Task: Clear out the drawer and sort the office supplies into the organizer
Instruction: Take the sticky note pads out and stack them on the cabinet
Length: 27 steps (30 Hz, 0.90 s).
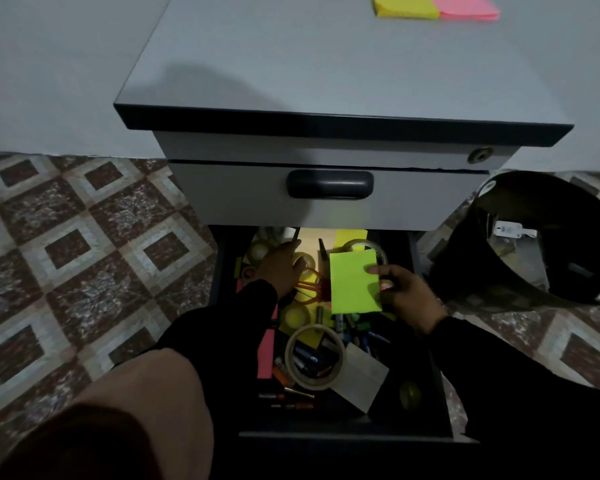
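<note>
Drawer point(426, 382) of the lower tier stands pulled out and well filled; clearing is judged at an early stage. Right hand point(400, 296) pinches a green sticky-note pad point(354, 284) between thumb and curled fingers, holding it above the contents. Left hand point(286, 270) reaches further back, its fingers bent down among orange rubber bands point(307, 284) and a tape roll; whether it has hold of anything cannot be told, the fingertips being hidden.

Removed so far, as far as can be seen: a yellow pad point(406, 5) and a pink pad point(468, 6) lying side by side at the far edge of the cabinet top point(326, 64).

Remaining inside: a large masking-tape roll point(314, 356) near the front, several smaller clear tape rolls, a loose heap of pens and markers point(361, 336), a long pink pad point(266, 351) along the left wall, a grey card point(364, 377), further yellow paper at the back.

No organizer is visible from this view, so sorting into it is judged not yet begun. A black bin point(541, 237) stands just right of the cabinet, holding some scraps. Light is poor; smaller items cannot be identified
</note>
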Available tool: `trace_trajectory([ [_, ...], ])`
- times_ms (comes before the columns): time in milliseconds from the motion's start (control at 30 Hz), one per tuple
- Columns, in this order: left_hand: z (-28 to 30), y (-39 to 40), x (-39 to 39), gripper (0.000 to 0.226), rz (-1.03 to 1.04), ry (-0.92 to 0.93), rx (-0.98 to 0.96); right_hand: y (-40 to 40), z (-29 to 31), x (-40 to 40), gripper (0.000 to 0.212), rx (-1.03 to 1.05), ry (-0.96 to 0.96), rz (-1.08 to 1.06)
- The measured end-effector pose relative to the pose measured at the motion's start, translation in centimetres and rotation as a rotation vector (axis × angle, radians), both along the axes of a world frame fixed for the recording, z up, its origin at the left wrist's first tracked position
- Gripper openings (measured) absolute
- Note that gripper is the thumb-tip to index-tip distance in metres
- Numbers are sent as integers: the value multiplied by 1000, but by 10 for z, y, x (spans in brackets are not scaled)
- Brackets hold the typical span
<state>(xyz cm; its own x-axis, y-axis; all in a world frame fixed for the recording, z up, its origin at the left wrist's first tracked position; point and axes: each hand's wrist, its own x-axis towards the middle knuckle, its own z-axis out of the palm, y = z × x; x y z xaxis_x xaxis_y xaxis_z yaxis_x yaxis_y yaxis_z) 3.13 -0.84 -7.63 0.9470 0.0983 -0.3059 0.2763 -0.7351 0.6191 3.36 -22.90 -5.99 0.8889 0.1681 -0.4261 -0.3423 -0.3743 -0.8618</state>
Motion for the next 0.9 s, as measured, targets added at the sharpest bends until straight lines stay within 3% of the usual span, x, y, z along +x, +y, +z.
trace_trajectory([
  [267,-27,-7,19,50,-96,162,116,3,-19,6,46,23,-26,-79],
  [433,-31,-10,21,34,36,160,101,9,-25,9,46,51,-20,-88],
  [667,-34,-17,28,30,244,55,-165,5,-41,14,48,-56,-54,-76],
  [900,-35,-9,32,35,338,42,-263,4,-40,15,47,-75,-37,-66],
])
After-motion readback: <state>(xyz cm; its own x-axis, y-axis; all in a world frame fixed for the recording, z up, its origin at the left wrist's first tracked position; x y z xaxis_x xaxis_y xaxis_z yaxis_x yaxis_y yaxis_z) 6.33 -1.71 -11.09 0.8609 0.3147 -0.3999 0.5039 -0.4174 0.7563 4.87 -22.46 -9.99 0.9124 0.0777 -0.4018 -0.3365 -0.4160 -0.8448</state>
